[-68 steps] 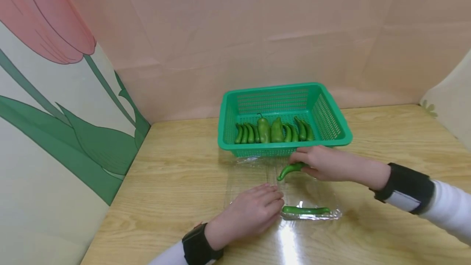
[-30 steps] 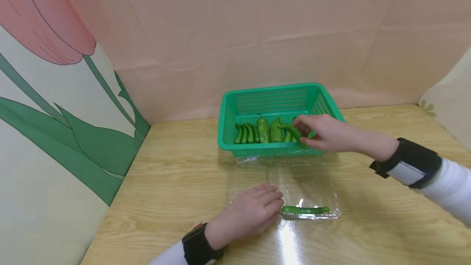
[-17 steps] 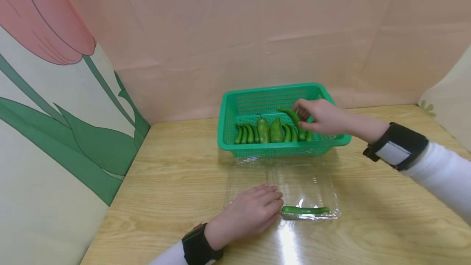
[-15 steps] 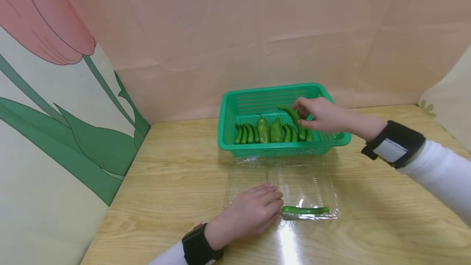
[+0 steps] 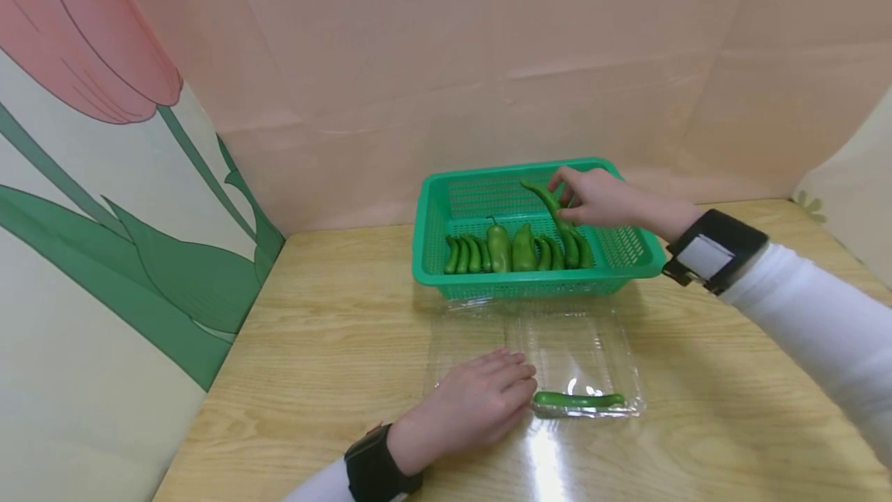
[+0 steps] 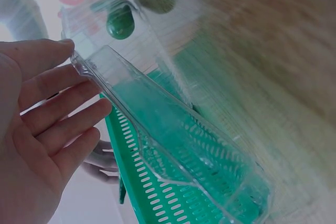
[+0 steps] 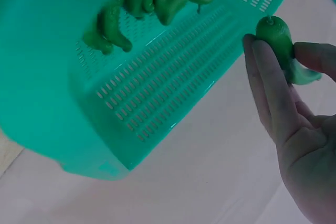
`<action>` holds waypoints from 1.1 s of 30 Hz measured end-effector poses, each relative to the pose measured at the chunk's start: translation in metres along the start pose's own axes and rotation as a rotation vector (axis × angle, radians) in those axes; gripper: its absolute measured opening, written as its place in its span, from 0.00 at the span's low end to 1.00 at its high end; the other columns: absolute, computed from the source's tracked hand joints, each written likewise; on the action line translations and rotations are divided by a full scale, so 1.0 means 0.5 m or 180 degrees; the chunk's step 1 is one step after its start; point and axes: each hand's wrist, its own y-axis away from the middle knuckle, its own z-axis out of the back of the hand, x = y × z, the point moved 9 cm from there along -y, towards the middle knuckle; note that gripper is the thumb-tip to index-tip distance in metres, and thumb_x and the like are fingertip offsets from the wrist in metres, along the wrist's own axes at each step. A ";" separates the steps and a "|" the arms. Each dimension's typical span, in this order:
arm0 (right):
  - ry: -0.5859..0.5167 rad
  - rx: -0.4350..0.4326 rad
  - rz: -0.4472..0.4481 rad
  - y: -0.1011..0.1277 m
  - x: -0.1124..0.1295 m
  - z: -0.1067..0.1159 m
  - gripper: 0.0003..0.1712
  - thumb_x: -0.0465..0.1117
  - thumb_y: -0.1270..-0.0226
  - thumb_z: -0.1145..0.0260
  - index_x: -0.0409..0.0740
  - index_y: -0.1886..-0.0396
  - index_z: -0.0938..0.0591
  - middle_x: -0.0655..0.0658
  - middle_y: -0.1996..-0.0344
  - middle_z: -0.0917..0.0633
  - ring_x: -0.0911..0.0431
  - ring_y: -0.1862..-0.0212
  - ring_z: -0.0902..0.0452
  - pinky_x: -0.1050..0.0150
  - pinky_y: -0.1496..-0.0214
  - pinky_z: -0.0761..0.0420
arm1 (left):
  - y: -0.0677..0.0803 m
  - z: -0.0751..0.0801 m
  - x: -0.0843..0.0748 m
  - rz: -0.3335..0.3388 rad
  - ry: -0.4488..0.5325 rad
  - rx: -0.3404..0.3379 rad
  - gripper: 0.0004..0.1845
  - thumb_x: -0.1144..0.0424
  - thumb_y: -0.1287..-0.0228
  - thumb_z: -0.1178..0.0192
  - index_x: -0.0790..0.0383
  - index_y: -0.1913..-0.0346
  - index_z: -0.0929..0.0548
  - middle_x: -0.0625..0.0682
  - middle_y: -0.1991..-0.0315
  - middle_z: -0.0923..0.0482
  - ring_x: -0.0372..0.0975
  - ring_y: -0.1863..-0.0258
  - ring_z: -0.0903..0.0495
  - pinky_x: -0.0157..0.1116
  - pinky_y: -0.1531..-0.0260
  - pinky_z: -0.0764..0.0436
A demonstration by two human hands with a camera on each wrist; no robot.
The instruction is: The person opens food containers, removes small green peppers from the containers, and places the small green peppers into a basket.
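Observation:
My right hand (image 5: 598, 197) pinches a curved green chili pepper (image 5: 542, 196) between thumb and fingers, over the right half of the green plastic basket (image 5: 516, 170). In the right wrist view, that chili pepper (image 7: 274, 36) appears end-on beyond the basket's wall. My left hand (image 5: 475, 401), fingers fairly straight, lies at the near middle of an unfolded clear plastic container (image 5: 616, 351). From the left wrist, the thumb and fingertips touch the container's rim (image 6: 113, 95). One slim green pepper (image 5: 578, 400) lies along the near edge of the container's right half.
Inside the basket, green peppers of several sizes, including a plump one (image 5: 499, 248), stand in a row along the near side. The basket sits on a wooden table (image 5: 334, 331), close to a pink cloth backdrop (image 5: 390, 84). A tulip-printed panel (image 5: 174, 269) borders the left.
From above the container, my right hand has carried the chili pepper up and away to over the basket, tilting it along the way. The left hand and the container have stayed put.

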 end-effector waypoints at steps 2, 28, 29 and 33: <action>-0.0043 0.0084 -0.0103 -0.008 -0.008 -0.003 0.22 0.37 0.38 0.37 0.36 0.46 0.31 0.36 0.62 0.16 0.53 0.68 0.16 0.56 0.64 0.15 | 0.000 -0.001 0.001 0.0010 0.0015 0.0016 0.15 0.54 0.31 0.47 0.54 0.49 0.18 0.50 0.45 0.20 0.41 0.41 0.24 0.37 0.32 0.35; -0.0429 0.1114 -0.1183 -0.056 -0.114 -0.057 0.33 0.34 0.42 0.39 0.26 0.39 0.38 0.35 0.69 0.16 0.51 0.70 0.16 0.59 0.64 0.13 | -0.002 -0.005 0.003 0.0069 0.0047 0.0090 0.16 0.53 0.31 0.47 0.55 0.48 0.19 0.50 0.44 0.21 0.41 0.40 0.25 0.37 0.31 0.37; -0.0433 0.1151 -0.1187 -0.057 -0.116 -0.060 0.33 0.34 0.42 0.39 0.25 0.39 0.39 0.36 0.70 0.16 0.51 0.70 0.16 0.59 0.63 0.13 | -0.002 -0.005 0.003 0.0068 0.0045 0.0089 0.16 0.53 0.31 0.48 0.55 0.48 0.19 0.50 0.44 0.21 0.41 0.40 0.25 0.37 0.31 0.37; -0.0378 0.1337 -0.1209 -0.057 -0.127 -0.071 0.31 0.34 0.43 0.39 0.22 0.43 0.35 0.37 0.72 0.15 0.51 0.72 0.16 0.59 0.64 0.14 | -0.003 -0.004 0.001 0.0053 0.0035 0.0082 0.16 0.53 0.30 0.49 0.55 0.48 0.19 0.49 0.44 0.21 0.41 0.40 0.25 0.37 0.32 0.36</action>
